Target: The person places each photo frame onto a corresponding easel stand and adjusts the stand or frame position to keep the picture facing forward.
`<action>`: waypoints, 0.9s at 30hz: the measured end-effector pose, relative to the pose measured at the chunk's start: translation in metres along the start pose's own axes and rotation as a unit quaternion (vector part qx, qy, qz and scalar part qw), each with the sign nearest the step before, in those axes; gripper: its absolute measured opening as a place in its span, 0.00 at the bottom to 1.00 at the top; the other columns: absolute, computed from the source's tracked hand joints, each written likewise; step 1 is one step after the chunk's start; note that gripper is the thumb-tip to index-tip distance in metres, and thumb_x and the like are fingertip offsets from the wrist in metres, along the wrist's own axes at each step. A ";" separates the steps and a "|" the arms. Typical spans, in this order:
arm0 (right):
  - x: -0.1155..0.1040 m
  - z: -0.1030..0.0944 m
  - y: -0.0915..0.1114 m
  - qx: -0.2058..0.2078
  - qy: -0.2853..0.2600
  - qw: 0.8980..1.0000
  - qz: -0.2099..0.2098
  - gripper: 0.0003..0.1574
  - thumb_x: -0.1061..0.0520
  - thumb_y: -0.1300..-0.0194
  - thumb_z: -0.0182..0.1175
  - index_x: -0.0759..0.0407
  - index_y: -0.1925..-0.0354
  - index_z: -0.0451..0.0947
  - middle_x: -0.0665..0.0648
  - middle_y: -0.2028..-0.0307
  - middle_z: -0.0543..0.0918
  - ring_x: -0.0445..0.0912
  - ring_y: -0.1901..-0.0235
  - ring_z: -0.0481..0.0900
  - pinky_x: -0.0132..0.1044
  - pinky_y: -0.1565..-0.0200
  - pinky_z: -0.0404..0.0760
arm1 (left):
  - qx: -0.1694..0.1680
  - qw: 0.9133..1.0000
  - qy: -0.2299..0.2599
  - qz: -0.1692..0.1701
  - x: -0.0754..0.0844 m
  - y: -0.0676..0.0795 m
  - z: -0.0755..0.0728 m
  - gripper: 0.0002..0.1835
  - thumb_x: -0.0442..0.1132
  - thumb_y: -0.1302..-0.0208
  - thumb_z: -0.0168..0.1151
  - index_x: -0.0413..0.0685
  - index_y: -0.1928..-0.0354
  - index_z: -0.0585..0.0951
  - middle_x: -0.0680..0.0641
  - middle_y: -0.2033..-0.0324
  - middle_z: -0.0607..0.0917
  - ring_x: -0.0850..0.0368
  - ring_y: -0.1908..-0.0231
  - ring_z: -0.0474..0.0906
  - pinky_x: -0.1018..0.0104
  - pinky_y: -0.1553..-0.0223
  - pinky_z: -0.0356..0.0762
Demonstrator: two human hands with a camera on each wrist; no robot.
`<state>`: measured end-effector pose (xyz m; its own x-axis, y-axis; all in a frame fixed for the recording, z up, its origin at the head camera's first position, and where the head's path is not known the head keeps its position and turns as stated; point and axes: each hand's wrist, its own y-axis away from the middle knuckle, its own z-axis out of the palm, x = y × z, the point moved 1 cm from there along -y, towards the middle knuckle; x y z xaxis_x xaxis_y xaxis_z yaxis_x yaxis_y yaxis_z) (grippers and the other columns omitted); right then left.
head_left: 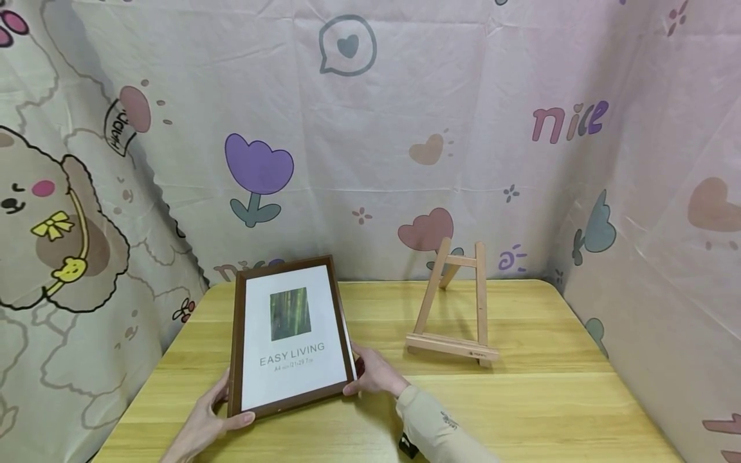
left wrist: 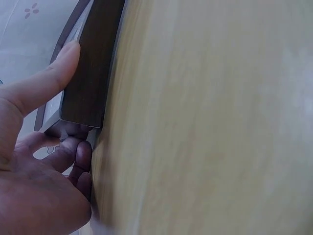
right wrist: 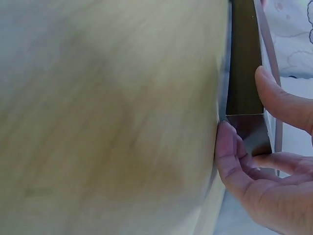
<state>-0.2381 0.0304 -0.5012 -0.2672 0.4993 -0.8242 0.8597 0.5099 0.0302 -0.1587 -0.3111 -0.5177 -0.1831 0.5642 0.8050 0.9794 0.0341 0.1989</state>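
Note:
A brown picture frame [head_left: 289, 402] with a white "EASY LIVING" insert faces up toward me on the left half of the table, turned a little. My left hand [head_left: 204, 417] grips its lower left corner, thumb over the front edge and fingers curled beneath, as the left wrist view shows with the frame's dark edge [left wrist: 90, 73]. At the lower right corner my right hand [head_left: 373, 372] holds the frame the same way. In the right wrist view the thumb [right wrist: 279, 95] lies on the front and the fingertips tuck under the edge [right wrist: 246, 63], close to the tabletop.
A small wooden easel [head_left: 451, 341] stands upright at the right of the wooden table [head_left: 538, 399], its ledge toward me. Patterned cloth [head_left: 370, 128] hangs behind the table and along both sides. A black device [head_left: 408, 445] sits at the right wrist.

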 end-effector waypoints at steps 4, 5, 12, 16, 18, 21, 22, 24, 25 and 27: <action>0.001 0.001 0.001 0.007 -0.012 1.000 0.008 0.64 0.64 0.55 0.79 0.62 0.24 0.58 0.58 0.67 0.84 0.40 0.69 0.78 0.29 0.65 0.81 | 0.005 1.000 -0.001 -0.001 0.002 0.000 0.000 0.64 0.47 0.47 0.78 0.47 0.19 0.43 0.37 0.35 0.76 0.67 0.51 0.70 0.41 0.34 0.68; 0.000 0.000 0.001 0.008 -0.015 1.000 0.010 0.64 0.64 0.55 0.79 0.62 0.24 0.58 0.57 0.67 0.84 0.40 0.69 0.78 0.29 0.65 0.81 | 0.006 1.000 -0.004 -0.002 0.003 0.000 0.000 0.64 0.47 0.47 0.79 0.47 0.19 0.43 0.37 0.36 0.77 0.68 0.52 0.70 0.45 0.36 0.70; 0.000 0.000 0.001 0.014 -0.007 1.000 -0.004 0.64 0.63 0.54 0.79 0.65 0.24 0.57 0.57 0.68 0.84 0.38 0.70 0.77 0.28 0.65 0.81 | 0.012 1.000 0.012 0.003 0.003 0.000 0.000 0.62 0.45 0.46 0.78 0.46 0.19 0.43 0.39 0.41 0.80 0.66 0.55 0.75 0.71 0.53 0.76; 0.001 -0.001 0.002 0.019 0.006 1.000 -0.019 0.64 0.62 0.53 0.80 0.67 0.24 0.56 0.58 0.68 0.85 0.36 0.71 0.76 0.27 0.66 0.80 | 0.013 1.000 0.018 0.001 0.004 0.000 0.000 0.62 0.45 0.45 0.77 0.44 0.19 0.42 0.39 0.41 0.80 0.69 0.56 0.75 0.75 0.54 0.77; 0.001 -0.002 0.002 0.021 0.007 1.000 -0.021 0.65 0.62 0.53 0.79 0.67 0.24 0.55 0.58 0.67 0.84 0.36 0.71 0.76 0.27 0.66 0.80 | 0.014 1.000 0.015 0.005 0.004 0.000 0.000 0.63 0.45 0.45 0.77 0.43 0.20 0.42 0.38 0.40 0.78 0.73 0.54 0.74 0.76 0.52 0.77; 0.001 -0.003 0.003 0.025 0.006 0.999 -0.022 0.65 0.62 0.53 0.79 0.68 0.24 0.54 0.58 0.66 0.84 0.37 0.71 0.76 0.27 0.66 0.79 | 0.019 1.000 0.013 0.010 0.005 0.000 0.001 0.63 0.45 0.45 0.77 0.42 0.20 0.41 0.36 0.37 0.76 0.76 0.52 0.72 0.79 0.49 0.76; 0.001 -0.003 0.003 0.026 0.006 0.999 -0.021 0.65 0.62 0.53 0.79 0.68 0.24 0.54 0.58 0.66 0.84 0.37 0.71 0.76 0.27 0.67 0.79 | 0.020 1.000 0.013 0.013 0.005 0.000 0.001 0.63 0.44 0.45 0.77 0.41 0.20 0.41 0.35 0.37 0.76 0.77 0.52 0.72 0.80 0.48 0.76; 0.002 -0.003 0.003 0.027 0.008 0.999 -0.018 0.66 0.61 0.53 0.79 0.68 0.24 0.53 0.57 0.65 0.84 0.37 0.71 0.75 0.27 0.67 0.79 | 0.021 0.999 0.017 0.017 0.006 0.000 0.002 0.64 0.44 0.45 0.78 0.40 0.20 0.40 0.34 0.37 0.75 0.78 0.53 0.72 0.82 0.48 0.76; 0.002 -0.003 0.004 0.028 0.008 0.999 -0.019 0.66 0.62 0.53 0.79 0.69 0.24 0.53 0.57 0.65 0.84 0.37 0.71 0.75 0.27 0.67 0.79 | 0.022 0.999 0.020 0.017 0.006 0.000 0.002 0.64 0.43 0.46 0.78 0.41 0.20 0.40 0.34 0.36 0.75 0.79 0.53 0.72 0.83 0.48 0.75; 0.002 -0.003 0.004 0.030 0.008 0.999 -0.017 0.66 0.62 0.52 0.79 0.69 0.24 0.52 0.57 0.64 0.83 0.38 0.70 0.75 0.28 0.66 0.79 | 0.024 0.999 0.024 0.016 0.007 0.000 0.004 0.65 0.43 0.46 0.78 0.43 0.20 0.40 0.34 0.36 0.74 0.79 0.53 0.72 0.85 0.48 0.74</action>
<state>-0.2367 0.0361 -0.5011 -0.3041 0.4940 -0.8145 0.8744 0.4841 -0.0329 -0.1597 -0.3042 -0.5141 -0.1546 0.5255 0.8366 0.9875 0.0568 0.1468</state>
